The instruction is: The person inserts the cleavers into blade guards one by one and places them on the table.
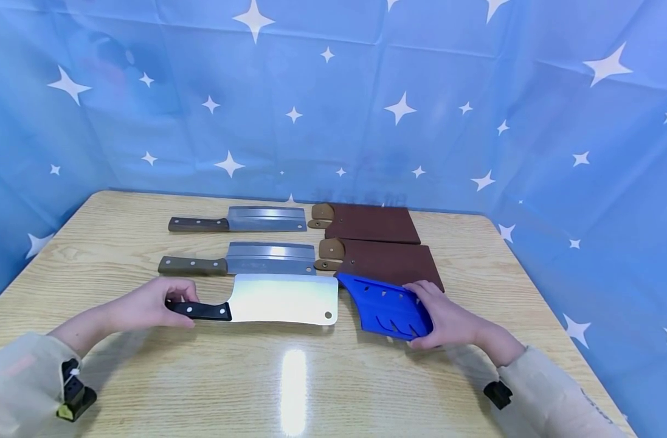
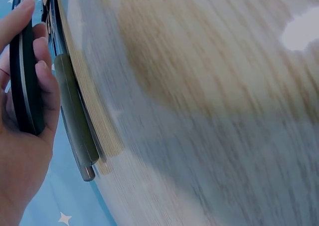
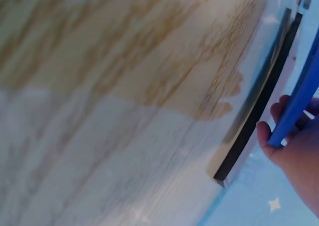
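Note:
My left hand (image 1: 166, 303) grips the black riveted handle (image 1: 202, 310) of a cleaver, fingers and thumb curled round it in the left wrist view. Its bright broad blade (image 1: 284, 298) points right, with a hole near the tip. On the other side my right hand (image 1: 442, 313) holds a blue plastic blade guard (image 1: 388, 307) by its right end, thumb at the lower edge and fingers over the top. Slots run along the guard. The guard's left end comes close to the blade's tip. Both the cleaver and the guard are held over the wooden table (image 1: 229, 389).
Behind lie two more cleavers: one with an olive-brown handle (image 1: 191, 266), the farther one with a dark wood handle (image 1: 199, 224). Right of them are two brown leather sheaths, a nearer sheath (image 1: 393, 258) and a farther sheath (image 1: 374, 222), with snap straps. A blue starry curtain (image 1: 333, 134) hangs behind.

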### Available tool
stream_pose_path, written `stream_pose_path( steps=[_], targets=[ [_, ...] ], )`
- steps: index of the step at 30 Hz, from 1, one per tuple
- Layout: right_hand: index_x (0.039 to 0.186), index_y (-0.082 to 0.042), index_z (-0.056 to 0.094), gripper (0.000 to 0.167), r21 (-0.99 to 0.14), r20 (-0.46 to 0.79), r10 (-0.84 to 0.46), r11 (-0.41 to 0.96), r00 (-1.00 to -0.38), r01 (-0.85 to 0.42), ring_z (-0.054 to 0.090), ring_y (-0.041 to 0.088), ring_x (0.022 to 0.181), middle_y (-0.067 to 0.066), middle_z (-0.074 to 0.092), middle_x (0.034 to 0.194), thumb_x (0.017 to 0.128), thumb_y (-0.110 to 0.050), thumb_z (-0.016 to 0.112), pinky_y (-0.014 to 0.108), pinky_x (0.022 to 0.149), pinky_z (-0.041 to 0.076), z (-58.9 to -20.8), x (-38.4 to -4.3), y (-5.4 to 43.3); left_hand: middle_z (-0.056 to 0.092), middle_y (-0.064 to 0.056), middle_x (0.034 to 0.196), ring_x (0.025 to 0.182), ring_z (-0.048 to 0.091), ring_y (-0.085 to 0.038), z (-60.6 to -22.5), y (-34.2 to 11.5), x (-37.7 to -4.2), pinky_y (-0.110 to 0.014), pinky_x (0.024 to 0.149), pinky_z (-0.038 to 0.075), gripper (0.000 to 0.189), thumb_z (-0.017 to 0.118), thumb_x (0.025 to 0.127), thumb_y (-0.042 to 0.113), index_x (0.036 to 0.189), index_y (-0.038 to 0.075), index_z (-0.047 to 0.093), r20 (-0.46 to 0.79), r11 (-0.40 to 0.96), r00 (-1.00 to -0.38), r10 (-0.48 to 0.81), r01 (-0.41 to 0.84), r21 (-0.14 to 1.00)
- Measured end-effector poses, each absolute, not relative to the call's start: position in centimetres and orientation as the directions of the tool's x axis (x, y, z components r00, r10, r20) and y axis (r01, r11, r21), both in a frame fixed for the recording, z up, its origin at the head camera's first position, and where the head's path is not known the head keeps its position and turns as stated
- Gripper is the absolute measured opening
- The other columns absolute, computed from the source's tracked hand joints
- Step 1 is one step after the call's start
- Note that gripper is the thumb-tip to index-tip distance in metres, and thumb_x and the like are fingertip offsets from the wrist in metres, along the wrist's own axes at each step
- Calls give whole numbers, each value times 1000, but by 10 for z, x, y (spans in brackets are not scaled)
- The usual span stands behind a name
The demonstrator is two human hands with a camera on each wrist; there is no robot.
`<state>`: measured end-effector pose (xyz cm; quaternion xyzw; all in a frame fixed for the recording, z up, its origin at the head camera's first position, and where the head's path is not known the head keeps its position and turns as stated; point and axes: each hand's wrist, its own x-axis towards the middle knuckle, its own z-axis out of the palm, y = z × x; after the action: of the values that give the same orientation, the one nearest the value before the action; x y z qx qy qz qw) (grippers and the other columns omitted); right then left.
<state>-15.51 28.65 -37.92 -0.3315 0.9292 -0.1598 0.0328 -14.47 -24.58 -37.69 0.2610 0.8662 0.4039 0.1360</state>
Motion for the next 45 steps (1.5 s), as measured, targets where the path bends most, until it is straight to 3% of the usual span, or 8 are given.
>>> stream_pose_path(
  steps=[17,26,36,45],
  targets=[
    [135,-2,38,96,-316,19,-614,745,-789,-587,41,21,115,9,43,128,60,-44,81,42,89,44,-377,-155,286,56,4,75,65,49,-4,-373,-245,-144,-23,57,39,23,78,74,21,84,15,57,-53,546,-832,553,314,777],
    [135,-2,38,96,-328,16,-609,746,-793,-580,42,20,115,9,43,128,60,-44,81,41,88,44,-376,-155,285,54,9,75,63,48,-2,-380,-243,-146,-23,56,40,22,77,75,16,83,16,57,25,474,-794,607,387,791],
    [135,-3,38,96,-330,23,-618,737,-786,-590,41,20,116,8,43,129,61,-44,81,41,89,44,-375,-154,286,56,6,76,66,50,-3,-378,-245,-145,-23,58,40,22,78,75,21,84,16,58,-22,515,-814,581,347,784],
    [133,-1,39,96,-285,61,-635,729,-770,-623,42,21,112,9,44,126,60,-46,81,41,85,45,-377,-155,288,58,9,74,65,50,-2,-378,-246,-145,-23,57,40,20,76,76,19,85,15,59,-1,492,-806,592,360,793]
  ],
)
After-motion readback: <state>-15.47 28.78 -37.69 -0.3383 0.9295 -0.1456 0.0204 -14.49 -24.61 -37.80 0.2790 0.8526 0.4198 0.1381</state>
